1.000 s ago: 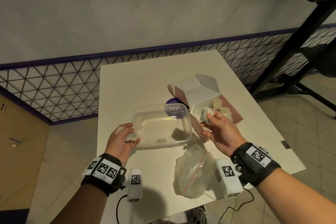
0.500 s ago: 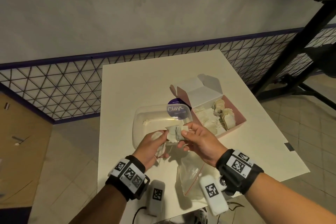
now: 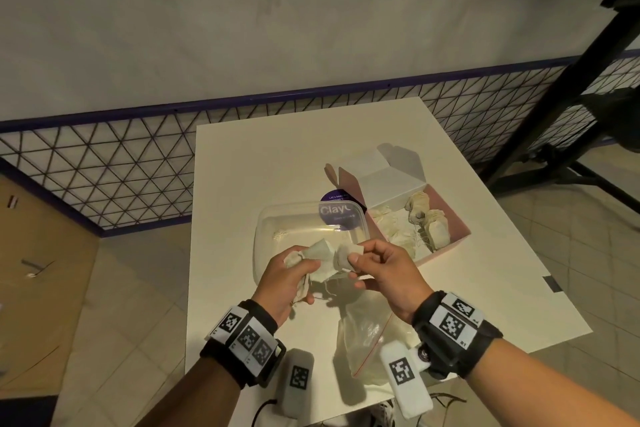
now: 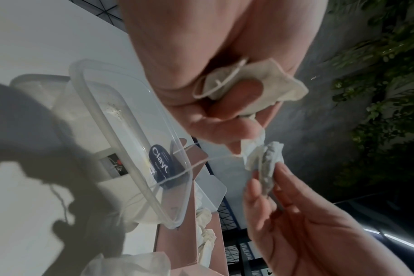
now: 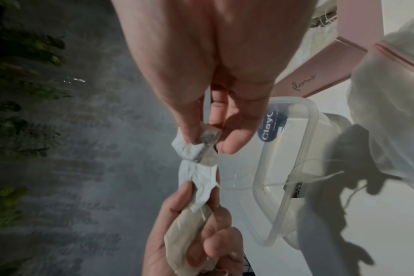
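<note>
Pale sachet [image 3: 325,253] held over clear tub [image 3: 277,215], left hand [image 3: 287,279] curled round one end, right hand [image 3: 384,274] pinching the other.

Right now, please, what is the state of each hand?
Left hand: closed, grips a crumpled pouch and pinches one end of the tea bag.
Right hand: closed, pinches the other end of it.
</note>
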The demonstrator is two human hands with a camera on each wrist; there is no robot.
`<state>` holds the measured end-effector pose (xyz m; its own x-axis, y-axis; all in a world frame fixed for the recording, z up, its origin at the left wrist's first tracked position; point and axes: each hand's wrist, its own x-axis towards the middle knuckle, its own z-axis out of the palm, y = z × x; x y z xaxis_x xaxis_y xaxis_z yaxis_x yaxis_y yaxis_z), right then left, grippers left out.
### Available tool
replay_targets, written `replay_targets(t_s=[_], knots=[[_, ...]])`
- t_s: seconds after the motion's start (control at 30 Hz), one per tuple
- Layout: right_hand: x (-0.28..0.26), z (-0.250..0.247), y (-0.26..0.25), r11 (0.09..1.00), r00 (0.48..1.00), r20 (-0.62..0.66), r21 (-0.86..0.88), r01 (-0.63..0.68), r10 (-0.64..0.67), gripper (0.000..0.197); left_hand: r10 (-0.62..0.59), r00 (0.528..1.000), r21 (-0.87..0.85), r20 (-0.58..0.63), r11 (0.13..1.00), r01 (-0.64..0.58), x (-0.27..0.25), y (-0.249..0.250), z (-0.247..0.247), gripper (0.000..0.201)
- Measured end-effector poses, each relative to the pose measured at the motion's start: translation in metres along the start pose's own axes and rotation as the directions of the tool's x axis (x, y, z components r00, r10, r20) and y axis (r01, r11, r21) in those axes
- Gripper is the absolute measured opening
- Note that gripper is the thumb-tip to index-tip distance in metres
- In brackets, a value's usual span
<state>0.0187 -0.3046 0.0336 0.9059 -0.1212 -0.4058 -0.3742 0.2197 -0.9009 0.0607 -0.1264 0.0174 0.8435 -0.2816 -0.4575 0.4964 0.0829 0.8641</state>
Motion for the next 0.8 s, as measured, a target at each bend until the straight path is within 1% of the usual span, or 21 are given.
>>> replay_targets(t_s=[0.13,0.23,0.3,0.33,0.37,0.43,0.5,0.53,0.57,0.6,0.63,0.7,0.73,0.8], knots=[[-0.002,-0.005,-0.003,0.999,0.999,0.026,0.000,0.038,-0.038,0.023,-0.003,0.993,0.027,-0.122,1.000,0.007,0.004,0.001,-0.008,0.021],[-0.004,-0.008,-0.003,0.996,0.994,0.097,0.080,0.035,-0.043,0.023,0.018,0.976,0.059,-0.219,0.998,-0.005,0.007,0.003,-0.016,0.035],[-0.006,-0.009,-0.002,0.995,0.990,0.138,0.100,0.022,-0.036,0.022,0.022,0.971,0.056,-0.236,0.998,-0.010,0.007,0.004,-0.019,0.038],[-0.007,-0.009,-0.001,0.995,0.988,0.150,0.098,0.018,-0.033,0.022,0.017,0.979,0.041,-0.205,0.999,-0.008,0.007,0.006,-0.018,0.036],[-0.007,-0.009,0.000,0.996,0.987,0.160,0.091,0.018,-0.033,0.021,0.007,0.989,0.028,-0.145,1.000,-0.003,0.005,0.008,-0.016,0.033],[-0.006,-0.009,0.000,0.996,0.984,0.172,0.080,0.024,-0.037,0.023,-0.019,0.999,0.015,0.040,1.000,0.018,0.003,0.013,-0.008,0.027],[-0.005,-0.007,-0.002,0.998,0.977,0.205,0.049,0.047,-0.056,0.024,-0.019,0.971,0.073,0.238,0.997,0.001,0.001,0.014,0.001,0.021],[-0.005,-0.006,-0.005,0.998,0.971,0.227,0.015,0.067,-0.069,0.024,-0.009,0.951,0.144,0.308,0.989,-0.037,0.001,0.013,0.005,0.024],[-0.005,-0.006,-0.007,0.996,0.966,0.246,-0.021,0.085,-0.078,0.023,0.001,0.936,0.215,0.352,0.973,-0.082,0.001,0.011,0.008,0.031],[-0.003,-0.006,-0.009,0.994,0.964,0.252,-0.054,0.098,-0.081,0.023,0.019,0.930,0.264,0.366,0.957,-0.124,0.002,0.010,0.011,0.035],[-0.001,-0.006,-0.010,0.991,0.966,0.246,-0.082,0.105,-0.082,0.023,0.043,0.933,0.283,0.358,0.947,-0.153,0.003,0.009,0.013,0.034],[0.004,-0.008,-0.011,0.987,0.974,0.208,-0.116,0.111,-0.085,0.023,0.087,0.942,0.289,0.325,0.939,-0.187,0.006,0.008,0.015,0.017],[0.007,-0.008,-0.010,0.987,0.978,0.189,-0.118,0.108,-0.085,0.024,0.090,0.946,0.299,0.310,0.936,-0.187,0.008,0.009,0.016,0.009],[0.010,-0.010,-0.008,0.992,0.982,0.179,-0.093,0.082,-0.064,0.025,0.096,0.950,0.321,0.297,0.927,-0.194,0.010,0.010,0.016,0.008]])
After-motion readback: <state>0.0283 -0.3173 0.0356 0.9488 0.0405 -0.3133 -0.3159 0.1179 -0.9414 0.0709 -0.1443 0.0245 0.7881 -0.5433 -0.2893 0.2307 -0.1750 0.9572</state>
